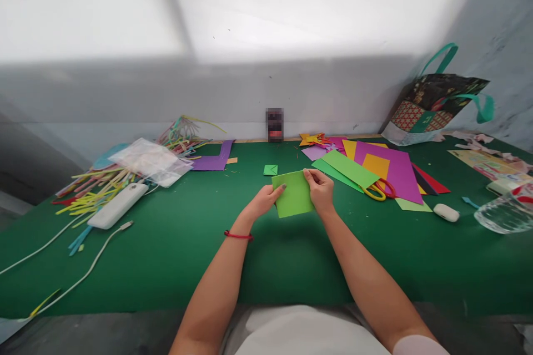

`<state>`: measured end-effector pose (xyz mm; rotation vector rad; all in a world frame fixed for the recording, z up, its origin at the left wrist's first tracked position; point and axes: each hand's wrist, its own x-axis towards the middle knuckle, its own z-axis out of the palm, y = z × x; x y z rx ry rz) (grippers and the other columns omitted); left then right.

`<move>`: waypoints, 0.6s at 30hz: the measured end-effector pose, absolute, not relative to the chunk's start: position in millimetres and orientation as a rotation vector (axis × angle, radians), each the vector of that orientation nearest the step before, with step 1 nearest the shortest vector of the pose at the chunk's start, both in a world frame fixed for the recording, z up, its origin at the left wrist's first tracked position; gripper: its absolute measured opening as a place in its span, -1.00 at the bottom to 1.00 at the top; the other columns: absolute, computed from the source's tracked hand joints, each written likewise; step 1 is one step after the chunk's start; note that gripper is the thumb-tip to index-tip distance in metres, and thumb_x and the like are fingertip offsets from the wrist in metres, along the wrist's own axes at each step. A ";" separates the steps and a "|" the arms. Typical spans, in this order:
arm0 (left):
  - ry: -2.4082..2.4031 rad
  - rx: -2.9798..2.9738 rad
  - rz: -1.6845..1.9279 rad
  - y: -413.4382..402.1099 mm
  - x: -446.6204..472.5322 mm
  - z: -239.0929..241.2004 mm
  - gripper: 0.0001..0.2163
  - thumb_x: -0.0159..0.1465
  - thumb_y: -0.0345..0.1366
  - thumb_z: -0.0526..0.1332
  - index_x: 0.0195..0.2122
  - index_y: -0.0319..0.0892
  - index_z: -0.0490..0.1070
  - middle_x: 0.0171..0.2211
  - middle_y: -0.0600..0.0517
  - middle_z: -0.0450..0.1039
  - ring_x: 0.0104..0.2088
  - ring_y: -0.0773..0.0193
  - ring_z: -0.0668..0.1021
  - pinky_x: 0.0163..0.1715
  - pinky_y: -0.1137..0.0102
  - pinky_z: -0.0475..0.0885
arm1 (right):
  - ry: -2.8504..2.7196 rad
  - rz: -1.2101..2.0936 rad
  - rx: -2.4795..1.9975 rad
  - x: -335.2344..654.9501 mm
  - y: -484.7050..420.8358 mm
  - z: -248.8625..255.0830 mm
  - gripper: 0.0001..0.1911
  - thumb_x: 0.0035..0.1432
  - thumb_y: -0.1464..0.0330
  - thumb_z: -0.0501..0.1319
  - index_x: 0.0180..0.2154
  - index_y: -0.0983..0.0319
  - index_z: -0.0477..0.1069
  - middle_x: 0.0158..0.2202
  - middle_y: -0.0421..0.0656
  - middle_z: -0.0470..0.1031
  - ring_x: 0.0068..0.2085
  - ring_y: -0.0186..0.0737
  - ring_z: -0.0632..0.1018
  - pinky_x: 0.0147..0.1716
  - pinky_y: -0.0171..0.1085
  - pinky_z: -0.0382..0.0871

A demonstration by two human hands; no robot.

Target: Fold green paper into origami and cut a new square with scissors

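Observation:
A light green sheet of paper (293, 195) is held up above the green table, tilted slightly. My left hand (267, 199) pinches its left edge, thumb on the front face. At the upper right corner, my right hand (320, 188) grips it between thumb and fingers. Just beyond the sheet, a small folded green paper envelope (270, 170) lies flat on the table. To the right of my right hand are green paper strips (350, 168) and scissors (377, 193) with yellow and red handles, their blades hidden under the paper.
Purple paper (402, 169) and other coloured sheets lie at right, near a white earbud case (446, 212) and a clear plastic cup (504, 212). A bag (433, 102) stands at the back right. Paper strips (79, 194), a white power bank (118, 206) and a cable (97, 260) lie left.

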<state>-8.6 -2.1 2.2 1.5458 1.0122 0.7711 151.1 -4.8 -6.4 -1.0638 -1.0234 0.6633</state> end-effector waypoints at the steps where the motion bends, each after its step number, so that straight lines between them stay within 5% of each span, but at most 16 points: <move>1: 0.987 1.540 0.754 -2.6 -8.9 2.4 -0.58 0.20 0.02 0.10 -0.28 -0.30 0.45 -0.45 -0.04 0.49 -0.42 0.27 0.50 -0.43 0.42 0.38 | -1.021 0.661 -1.066 151.7 -4.7 -6.3 -0.65 -0.11 0.07 0.25 -0.52 0.25 0.47 -0.57 -0.20 0.42 -0.50 -0.30 0.38 -0.51 -0.31 0.25; 11: 0.901 1.556 0.609 -10.4 -5.5 3.7 -0.54 0.21 0.09 0.04 -0.39 -0.28 0.39 -0.78 0.05 0.34 -0.77 0.33 0.39 -0.70 0.46 0.28 | -0.944 0.681 -1.064 154.2 -1.0 -6.1 -0.63 -0.15 0.05 0.25 -0.53 0.25 0.46 -0.57 -0.20 0.41 -0.49 -0.29 0.38 -0.50 -0.30 0.25; 18: 0.851 1.511 0.634 -11.2 -2.2 3.4 -0.52 0.16 0.15 0.05 -0.42 -0.26 0.35 -0.70 0.01 0.39 -0.74 0.31 0.42 -0.67 0.42 0.31 | -0.931 0.664 -1.084 155.8 -0.1 -7.3 -0.62 -0.15 0.04 0.25 -0.53 0.25 0.45 -0.57 -0.21 0.40 -0.49 -0.30 0.36 -0.50 -0.31 0.24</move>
